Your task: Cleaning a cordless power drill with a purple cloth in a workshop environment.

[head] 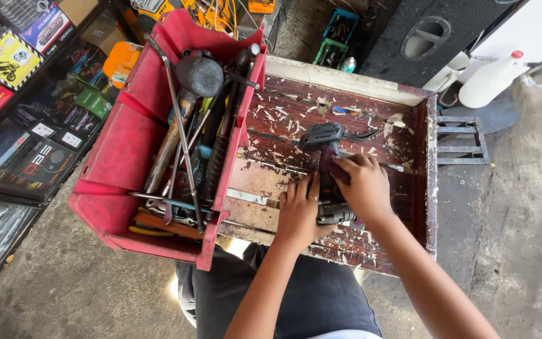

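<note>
The worn wooden tray with peeling red paint (409, 125) bears the dark grey and maroon handheld power tool (324, 141). Its long axis runs away from the person. The right hand (362, 185) grips the tool body from above. The left hand (299, 210) lies flat, fingers together, touching its left flank. Both hands are equally near.

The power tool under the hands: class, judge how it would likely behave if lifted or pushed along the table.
The power tool looks rigid, with a hard dark body, so it should not flex. Its metal end near the left hand suggests weight. Lying lengthwise on the flaking table under the right hand, it would probably slide, not roll.
</note>
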